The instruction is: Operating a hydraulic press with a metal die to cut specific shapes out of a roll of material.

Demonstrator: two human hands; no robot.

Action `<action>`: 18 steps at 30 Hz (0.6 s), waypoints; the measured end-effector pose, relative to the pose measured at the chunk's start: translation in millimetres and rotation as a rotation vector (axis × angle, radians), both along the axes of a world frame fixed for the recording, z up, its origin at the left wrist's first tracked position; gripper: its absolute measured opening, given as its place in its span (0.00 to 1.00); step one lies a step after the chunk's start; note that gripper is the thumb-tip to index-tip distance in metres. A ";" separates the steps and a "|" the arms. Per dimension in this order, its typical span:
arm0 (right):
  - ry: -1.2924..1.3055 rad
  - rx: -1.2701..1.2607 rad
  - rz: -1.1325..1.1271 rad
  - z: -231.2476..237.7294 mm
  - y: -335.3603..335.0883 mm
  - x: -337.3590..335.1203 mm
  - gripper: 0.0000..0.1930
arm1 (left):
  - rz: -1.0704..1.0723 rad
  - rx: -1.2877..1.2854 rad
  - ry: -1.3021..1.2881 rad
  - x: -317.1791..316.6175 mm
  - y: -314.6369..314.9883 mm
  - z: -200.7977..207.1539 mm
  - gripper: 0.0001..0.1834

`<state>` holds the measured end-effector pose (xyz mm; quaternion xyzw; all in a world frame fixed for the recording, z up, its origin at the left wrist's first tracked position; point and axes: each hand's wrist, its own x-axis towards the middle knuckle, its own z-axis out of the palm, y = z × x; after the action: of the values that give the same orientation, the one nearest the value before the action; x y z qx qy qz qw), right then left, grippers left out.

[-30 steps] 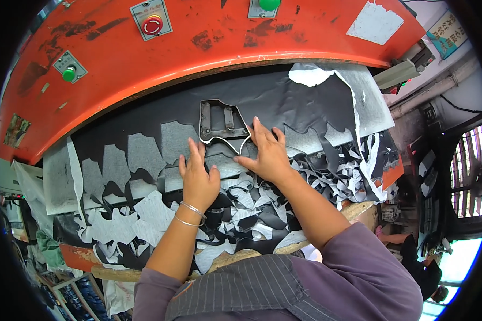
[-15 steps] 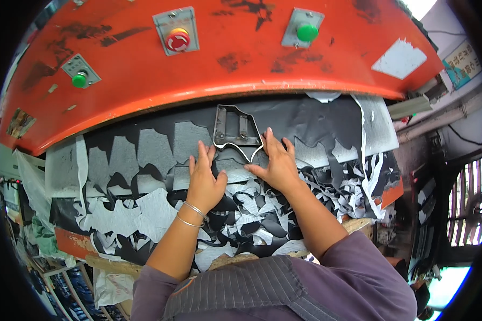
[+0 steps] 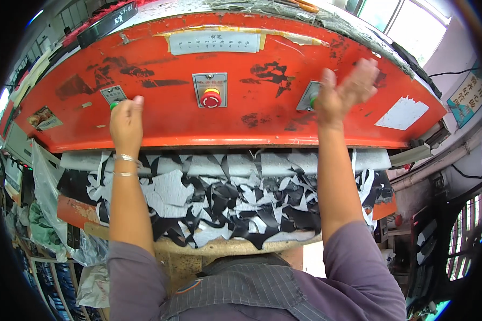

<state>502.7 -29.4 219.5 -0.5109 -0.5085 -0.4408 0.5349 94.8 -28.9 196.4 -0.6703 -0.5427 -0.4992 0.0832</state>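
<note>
My left hand (image 3: 126, 122), with bracelets at the wrist, is curled closed against the left green push button (image 3: 114, 105) on the orange machine front (image 3: 160, 120). Only part of that button shows past my fingers. Over the right green push button (image 3: 314, 101) my right hand (image 3: 349, 92) is raised, its fingers stretched out and somewhat blurred. Its lower palm covers most of the button, and whether it touches cannot be seen. A red mushroom-shaped stop button (image 3: 211, 98) sits between them. The metal cutting die is out of sight.
Black and grey sheet scraps (image 3: 235, 206) lie heaped below the orange front. Behind them a pale board (image 3: 80, 160) runs along its lower edge. A wooden ledge (image 3: 241, 245) borders the heap nearest me. Clear plastic sheeting (image 3: 44, 176) hangs at the left.
Both hands have left the metal cutting die and risen to the green buttons, apart from each other. The view has tilted up, and the orange front now hides the die and most of the black sheet.
</note>
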 end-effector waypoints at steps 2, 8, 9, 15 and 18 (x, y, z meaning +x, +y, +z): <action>0.039 -0.065 0.002 -3.7 -15.1 -7.9 0.38 | 0.083 0.154 0.294 -1.8 -23.1 -5.0 0.20; 0.127 -0.604 0.667 -97.9 -155.6 -70.5 0.22 | -0.418 -0.487 -0.088 29.4 -181.4 -93.4 0.08; -0.016 -0.972 0.633 -110.8 -187.8 -88.6 0.22 | -0.472 -0.722 -0.015 40.5 -207.0 -101.6 0.09; -0.261 -1.290 0.746 -174.1 -278.4 -135.6 0.22 | -0.546 -0.559 0.297 77.2 -283.2 -139.1 0.26; -0.227 -1.351 0.654 -169.1 -282.1 -144.7 0.20 | -0.446 -0.572 0.288 83.0 -287.8 -146.5 0.27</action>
<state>358.0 -311.5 50.4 -0.5022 -0.8454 0.0975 0.1532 177.7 -316.7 49.8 -0.8311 -0.4837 -0.2346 -0.1423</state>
